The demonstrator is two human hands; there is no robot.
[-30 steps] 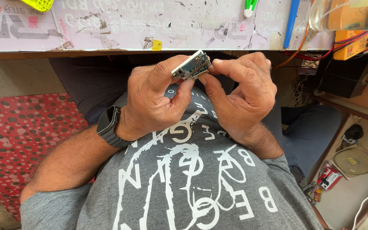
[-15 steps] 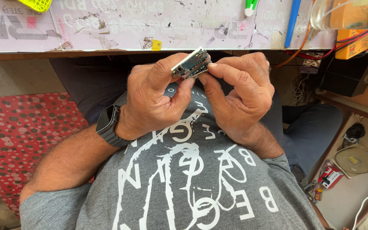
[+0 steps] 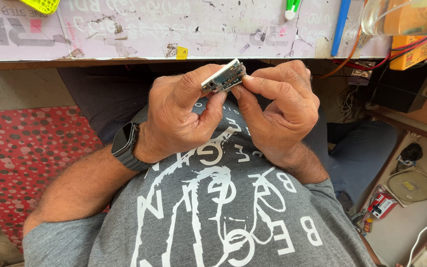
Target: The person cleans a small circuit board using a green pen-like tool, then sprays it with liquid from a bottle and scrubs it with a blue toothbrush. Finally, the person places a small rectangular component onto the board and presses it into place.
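Both hands meet in front of the person's chest, just below the near edge of the worktop [image 3: 124, 44]. The left hand [image 3: 181, 116] pinches a small circuit board [image 3: 224, 76] between thumb and forefinger, and the right hand [image 3: 280, 111] pinches the same board from its 3 o'clock side, fingertips pressed against its edge. The board sits tilted, its 1 o'clock end raised. A dark smartwatch [image 3: 126, 145] wraps the left wrist. At 9 o'clock lies a red dotted mat [image 3: 21, 158] on the floor.
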